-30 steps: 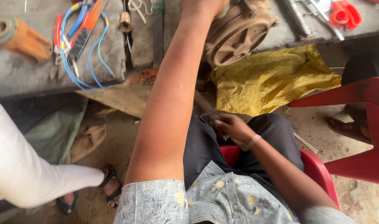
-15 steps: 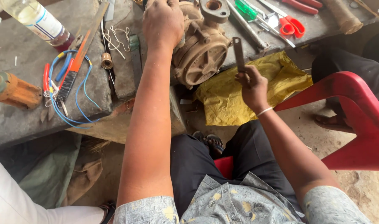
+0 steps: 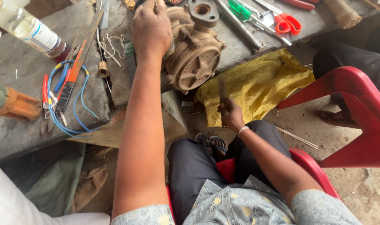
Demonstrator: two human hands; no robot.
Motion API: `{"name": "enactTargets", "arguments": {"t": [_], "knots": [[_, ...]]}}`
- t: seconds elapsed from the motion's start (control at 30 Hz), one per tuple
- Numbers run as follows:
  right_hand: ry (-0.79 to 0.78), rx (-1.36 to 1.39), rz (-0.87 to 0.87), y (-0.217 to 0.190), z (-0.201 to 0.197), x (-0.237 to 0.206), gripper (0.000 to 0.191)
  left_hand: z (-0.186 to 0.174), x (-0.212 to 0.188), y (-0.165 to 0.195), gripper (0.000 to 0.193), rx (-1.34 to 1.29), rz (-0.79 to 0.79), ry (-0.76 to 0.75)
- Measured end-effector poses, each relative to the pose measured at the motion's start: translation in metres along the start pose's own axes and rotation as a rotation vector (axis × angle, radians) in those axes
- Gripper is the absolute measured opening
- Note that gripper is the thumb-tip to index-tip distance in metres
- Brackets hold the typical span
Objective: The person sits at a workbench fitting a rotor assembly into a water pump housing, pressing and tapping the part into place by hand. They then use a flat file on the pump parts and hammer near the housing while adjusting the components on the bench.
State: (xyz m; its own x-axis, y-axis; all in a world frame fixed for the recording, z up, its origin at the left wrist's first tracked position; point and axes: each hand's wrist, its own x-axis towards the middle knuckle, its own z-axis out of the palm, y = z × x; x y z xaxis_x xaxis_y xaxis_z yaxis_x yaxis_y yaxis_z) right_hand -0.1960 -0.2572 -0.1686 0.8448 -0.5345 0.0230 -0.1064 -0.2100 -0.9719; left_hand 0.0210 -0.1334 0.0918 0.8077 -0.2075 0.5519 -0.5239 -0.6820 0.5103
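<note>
A grey stone bench (image 3: 23,137) fills the upper left, its front edge running from the lower left up toward the top right. Beside it on the right stands a red plastic chair (image 3: 356,121), and the person sits on another red chair (image 3: 310,166) with dark trousers (image 3: 194,171) and a patterned shirt (image 3: 248,208). A yellow plastic sheet (image 3: 260,85) lies on the ground below the bench's front edge.

On the bench, at its front edge near the middle, rests a rusty brown pump housing (image 3: 194,54), its round face turned toward the person. The left hand (image 3: 151,27) lies palm down over the housing's left side, fingers curled against it and pressing it in place.

The right hand (image 3: 230,114) is lower, off the bench, in front of the yellow sheet. It is closed in a fist around a thin dark tool (image 3: 221,89) that stands upright out of the fist, blurred so that its kind cannot be told.

Toward the bench's left end lie a brown cylindrical part (image 3: 13,104) at the left edge, a tangle of blue wires (image 3: 63,121) with a red-handled tool (image 3: 73,77), and a clear plastic bottle (image 3: 25,27) near the far left corner. Red-handled scissors (image 3: 287,23) and a green-handled screwdriver (image 3: 242,8) lie near the far right edge. A small brass fitting (image 3: 103,68) sits left of the forearm.
</note>
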Motion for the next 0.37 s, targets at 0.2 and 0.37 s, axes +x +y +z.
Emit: {"name": "enactTargets", "arguments": {"t": [0.2, 0.37], "knots": [[0.071, 0.321, -0.175, -0.016, -0.014, 0.025, 0.006, -0.004, -0.001, 0.001, 0.041, 0.009, -0.023, -0.041], [-0.08, 0.455, -0.129, -0.028, 0.008, 0.03, 0.008, -0.008, -0.002, 0.006, 0.043, 0.003, -0.065, -0.05]]}}
